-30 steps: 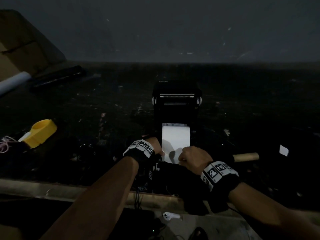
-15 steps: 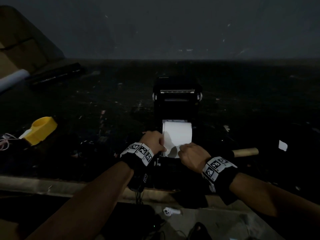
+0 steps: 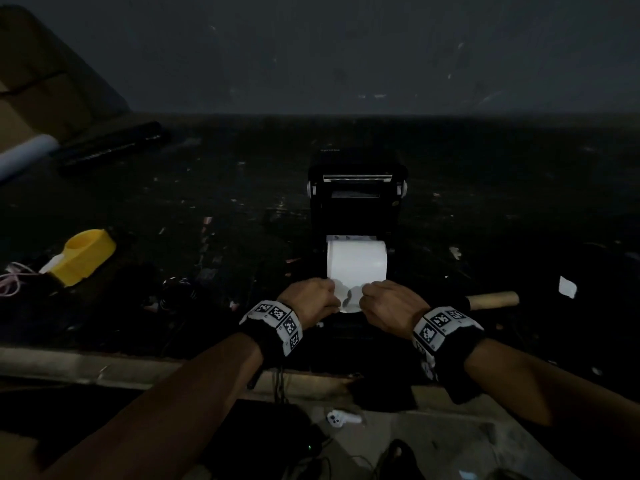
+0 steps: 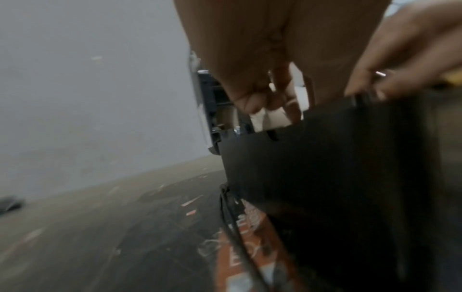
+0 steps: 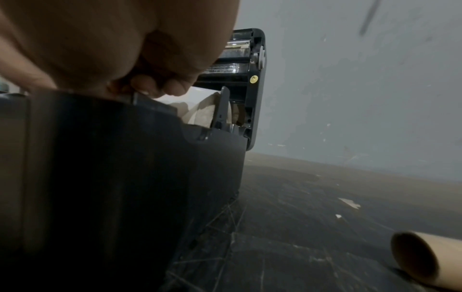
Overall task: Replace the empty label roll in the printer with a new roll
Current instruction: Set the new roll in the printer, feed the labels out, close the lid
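Observation:
The black label printer [image 3: 356, 202] stands on the dark table with its lid raised. A white label roll [image 3: 356, 261] lies in its bay, and a strip of label paper [image 3: 348, 299] runs from it toward me. My left hand [image 3: 311, 299] pinches the strip's left edge and my right hand [image 3: 389, 304] pinches its right edge, both over the printer's front. In the left wrist view, curled fingers [image 4: 250, 100] hold white paper [image 4: 268, 118] above the black printer wall [image 4: 350, 158]. The empty brown cardboard core [image 3: 493, 300] lies on the table right of my right wrist, and its open end [image 5: 420, 258] faces the right wrist camera.
A yellow tape dispenser [image 3: 83, 256] sits at the left with pink cord [image 3: 12, 280] beside it. A white tube [image 3: 26, 154] and a long black object [image 3: 110, 145] lie at the far left back. A small white paper scrap [image 3: 567, 287] lies at the right. A grey wall stands behind.
Both hands have come together on the strip's near end, the left from the printer's left side. The strip now runs further out toward me.

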`<state>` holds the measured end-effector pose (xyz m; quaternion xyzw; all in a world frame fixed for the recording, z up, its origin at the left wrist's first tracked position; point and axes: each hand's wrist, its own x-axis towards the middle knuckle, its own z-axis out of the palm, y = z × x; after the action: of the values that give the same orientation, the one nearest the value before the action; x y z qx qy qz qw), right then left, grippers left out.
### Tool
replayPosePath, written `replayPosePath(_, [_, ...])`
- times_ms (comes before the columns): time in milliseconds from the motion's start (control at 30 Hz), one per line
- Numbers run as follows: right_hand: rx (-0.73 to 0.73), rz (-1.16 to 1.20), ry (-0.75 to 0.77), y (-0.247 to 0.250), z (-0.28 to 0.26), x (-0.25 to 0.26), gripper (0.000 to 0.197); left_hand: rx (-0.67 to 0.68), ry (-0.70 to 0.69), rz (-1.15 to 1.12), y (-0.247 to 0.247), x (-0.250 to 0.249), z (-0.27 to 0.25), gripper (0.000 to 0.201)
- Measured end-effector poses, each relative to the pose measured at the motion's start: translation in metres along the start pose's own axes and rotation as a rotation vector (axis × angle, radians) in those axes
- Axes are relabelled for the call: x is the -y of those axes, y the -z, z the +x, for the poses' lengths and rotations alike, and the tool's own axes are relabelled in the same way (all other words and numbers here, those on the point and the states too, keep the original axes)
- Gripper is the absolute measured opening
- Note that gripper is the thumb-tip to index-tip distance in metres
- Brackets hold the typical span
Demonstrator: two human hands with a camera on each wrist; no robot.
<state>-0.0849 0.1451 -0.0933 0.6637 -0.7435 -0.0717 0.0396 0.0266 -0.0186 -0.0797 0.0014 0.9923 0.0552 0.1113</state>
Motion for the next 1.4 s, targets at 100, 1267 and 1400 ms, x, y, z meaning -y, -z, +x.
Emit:
replayPosePath(100, [-0.029, 0.014, -0.016, 0.002, -0.001, 0.0, 0.024, 0.034, -0.055, 0.134, 0.001, -0.003, 0.001, 0.029])
replayPosePath(1267, [-0.131, 0.441, -0.155, 0.018, -0.037, 0.02, 0.021, -0.104, -0.022, -0.079, -0.005, -0.017, -0.024, 0.03])
replayPosePath(1400, [-0.118, 0.45, -0.148, 0.019, -0.043, 0.025, 0.031, -0.098, -0.018, -0.094, -0.003, -0.024, -0.031, 0.027])
